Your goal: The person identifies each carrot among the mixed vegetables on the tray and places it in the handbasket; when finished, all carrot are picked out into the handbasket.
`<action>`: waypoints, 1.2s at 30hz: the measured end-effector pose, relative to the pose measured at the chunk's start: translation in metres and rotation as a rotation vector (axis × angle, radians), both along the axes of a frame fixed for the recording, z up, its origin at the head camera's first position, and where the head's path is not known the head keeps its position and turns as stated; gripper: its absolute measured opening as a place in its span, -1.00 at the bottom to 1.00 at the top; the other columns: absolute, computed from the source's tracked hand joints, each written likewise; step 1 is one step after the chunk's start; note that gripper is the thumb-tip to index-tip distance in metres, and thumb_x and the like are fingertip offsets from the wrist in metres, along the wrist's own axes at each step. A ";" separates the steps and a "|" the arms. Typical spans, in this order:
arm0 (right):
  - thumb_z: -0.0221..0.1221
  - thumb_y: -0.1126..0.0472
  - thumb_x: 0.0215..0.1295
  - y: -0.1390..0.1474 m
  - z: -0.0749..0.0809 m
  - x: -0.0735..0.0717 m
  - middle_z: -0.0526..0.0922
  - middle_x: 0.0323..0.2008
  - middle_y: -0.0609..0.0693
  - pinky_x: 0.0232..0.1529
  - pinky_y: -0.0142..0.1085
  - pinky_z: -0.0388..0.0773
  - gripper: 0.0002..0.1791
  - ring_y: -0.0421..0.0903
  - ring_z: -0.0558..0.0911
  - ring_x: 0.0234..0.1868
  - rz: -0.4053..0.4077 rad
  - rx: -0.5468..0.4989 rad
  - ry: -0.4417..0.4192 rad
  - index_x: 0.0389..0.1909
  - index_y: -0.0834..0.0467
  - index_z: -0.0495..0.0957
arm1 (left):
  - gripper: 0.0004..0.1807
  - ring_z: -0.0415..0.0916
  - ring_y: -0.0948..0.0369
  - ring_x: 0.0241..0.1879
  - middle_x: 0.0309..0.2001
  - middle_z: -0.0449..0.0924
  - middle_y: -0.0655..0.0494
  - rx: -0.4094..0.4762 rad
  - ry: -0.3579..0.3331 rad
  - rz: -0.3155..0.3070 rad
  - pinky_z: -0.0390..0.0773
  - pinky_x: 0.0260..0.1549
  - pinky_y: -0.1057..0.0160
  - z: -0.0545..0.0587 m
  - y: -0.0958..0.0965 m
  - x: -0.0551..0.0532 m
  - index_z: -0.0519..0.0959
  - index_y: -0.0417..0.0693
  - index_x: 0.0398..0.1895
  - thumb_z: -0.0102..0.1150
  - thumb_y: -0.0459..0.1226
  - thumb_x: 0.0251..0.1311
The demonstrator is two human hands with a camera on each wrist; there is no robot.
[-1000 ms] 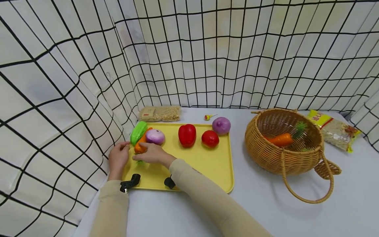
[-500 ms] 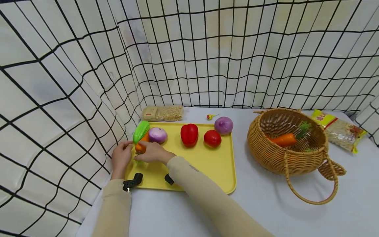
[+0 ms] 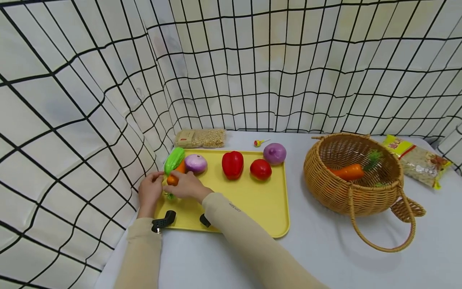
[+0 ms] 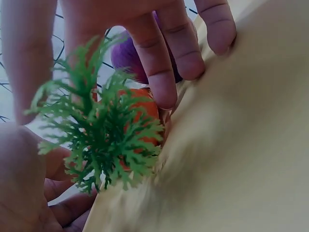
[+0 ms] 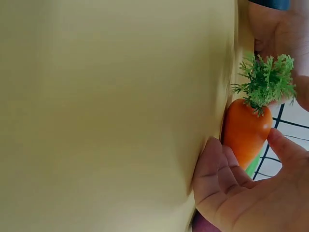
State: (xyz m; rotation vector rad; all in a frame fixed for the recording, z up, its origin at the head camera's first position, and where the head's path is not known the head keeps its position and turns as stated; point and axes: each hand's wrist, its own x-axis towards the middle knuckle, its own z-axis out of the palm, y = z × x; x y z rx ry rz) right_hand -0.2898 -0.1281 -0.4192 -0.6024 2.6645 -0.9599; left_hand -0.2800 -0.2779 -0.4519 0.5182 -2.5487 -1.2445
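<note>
On the left side of a yellow tray (image 3: 231, 204), my right hand (image 3: 187, 186) pinches a toy carrot (image 5: 246, 126) between thumb and fingers. The carrot's green top (image 4: 104, 121) points toward me. My left hand (image 3: 150, 192) is at the tray's left edge beside the carrot, fingers loosely bent; I see nothing in its grasp, though its fingertips are partly hidden. A ridged green toy vegetable (image 3: 174, 160) lies just beyond the carrot. To the carrot's right is a purple onion (image 3: 196, 163).
A red bell pepper (image 3: 232, 165) and tomato (image 3: 260, 169) lie on the tray, with another purple onion (image 3: 274, 153) at its far right corner. A wicker basket (image 3: 330, 196) holding a carrot stands right. Bagged food (image 3: 200, 138), a lollipop (image 3: 260, 142) and black netting (image 3: 249, 84) are behind.
The view has shifted slightly, so everything sits a little further right. My right hand stays on the carrot, and both hands hold nearly the same place on the tray.
</note>
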 end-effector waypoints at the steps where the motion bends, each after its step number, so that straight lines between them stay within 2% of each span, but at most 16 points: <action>1: 0.09 -0.31 0.29 0.000 0.000 0.000 0.44 0.20 0.14 0.09 -0.27 0.43 -0.29 -0.01 0.40 0.15 -0.002 0.005 -0.001 0.43 -0.18 0.28 | -0.59 0.43 -0.05 0.05 0.16 0.53 -0.17 0.002 -0.002 -0.001 0.31 -0.10 0.15 0.000 0.000 0.000 0.55 -0.13 0.18 -0.13 -0.16 0.44; 8: 0.05 -0.26 0.34 -0.003 -0.001 0.003 0.35 0.19 0.19 0.01 -0.28 0.46 -0.33 -0.02 0.42 0.07 -0.030 0.094 0.041 0.46 -0.27 0.22 | -0.60 0.42 -0.04 0.02 0.15 0.53 -0.16 0.012 -0.001 -0.004 0.31 -0.13 0.16 -0.001 0.005 -0.003 0.56 -0.13 0.17 -0.12 -0.15 0.45; 13: 0.05 -0.24 0.35 -0.003 -0.002 0.004 0.34 0.17 0.19 -0.05 -0.28 0.47 -0.37 -0.02 0.42 0.02 -0.051 0.116 0.050 0.43 -0.29 0.26 | -0.60 0.41 -0.05 0.10 0.17 0.52 -0.16 0.025 -0.005 -0.006 0.34 -0.03 0.09 -0.001 0.006 -0.004 0.55 -0.13 0.18 -0.12 -0.16 0.46; 16: 0.07 -0.23 0.34 -0.002 -0.003 0.004 0.36 0.19 0.19 0.00 -0.26 0.47 -0.41 -0.01 0.43 0.04 -0.064 0.101 0.030 0.39 -0.29 0.32 | -0.61 0.40 -0.06 0.15 0.19 0.51 -0.16 0.029 -0.007 -0.004 0.34 0.03 0.05 -0.002 0.006 -0.003 0.54 -0.15 0.18 -0.12 -0.18 0.46; 20: 0.16 -0.17 0.31 -0.001 -0.005 0.002 0.43 0.15 0.14 -0.02 -0.28 0.46 -0.46 -0.01 0.42 0.06 -0.097 0.037 -0.006 0.31 -0.25 0.42 | -0.59 0.37 -0.07 0.21 0.20 0.50 -0.16 0.034 -0.021 -0.002 0.32 0.10 0.02 -0.002 0.005 -0.002 0.54 -0.15 0.19 -0.14 -0.17 0.46; 25: 0.31 -0.04 0.19 0.002 -0.006 -0.002 0.55 -0.02 0.02 -0.16 -0.34 0.42 -0.52 -0.05 0.41 0.01 -0.147 -0.035 -0.021 0.17 -0.19 0.55 | -0.58 0.36 -0.07 0.20 0.20 0.49 -0.17 0.033 -0.018 0.002 0.31 0.12 0.00 -0.002 0.003 -0.003 0.54 -0.15 0.19 -0.15 -0.15 0.46; 28: 0.34 -0.01 0.16 0.006 -0.007 -0.003 0.56 -0.07 0.00 -0.20 -0.37 0.39 -0.54 -0.07 0.41 -0.02 -0.157 -0.059 -0.027 0.12 -0.17 0.57 | -0.58 0.37 -0.07 0.19 0.20 0.49 -0.17 0.017 -0.013 0.005 0.32 0.12 0.00 -0.002 0.001 -0.004 0.54 -0.16 0.18 -0.16 -0.15 0.46; 30: 0.36 0.02 0.14 0.009 -0.007 -0.003 0.56 -0.08 0.00 -0.22 -0.40 0.39 -0.57 -0.08 0.42 -0.03 -0.167 -0.111 -0.048 0.07 -0.14 0.60 | -0.58 0.38 -0.07 0.18 0.19 0.50 -0.17 0.005 -0.008 0.008 0.33 0.11 0.01 -0.003 0.000 -0.004 0.55 -0.16 0.18 -0.16 -0.16 0.46; 36: 0.40 0.15 0.09 0.020 -0.013 -0.005 0.59 -0.20 -0.06 -0.38 -0.44 0.47 -0.67 -0.16 0.52 -0.30 -0.190 -0.305 -0.110 -0.08 -0.04 0.64 | -0.59 0.39 -0.07 0.17 0.19 0.51 -0.18 -0.012 0.008 0.010 0.33 0.10 -0.01 -0.004 0.000 -0.004 0.55 -0.16 0.17 -0.16 -0.17 0.46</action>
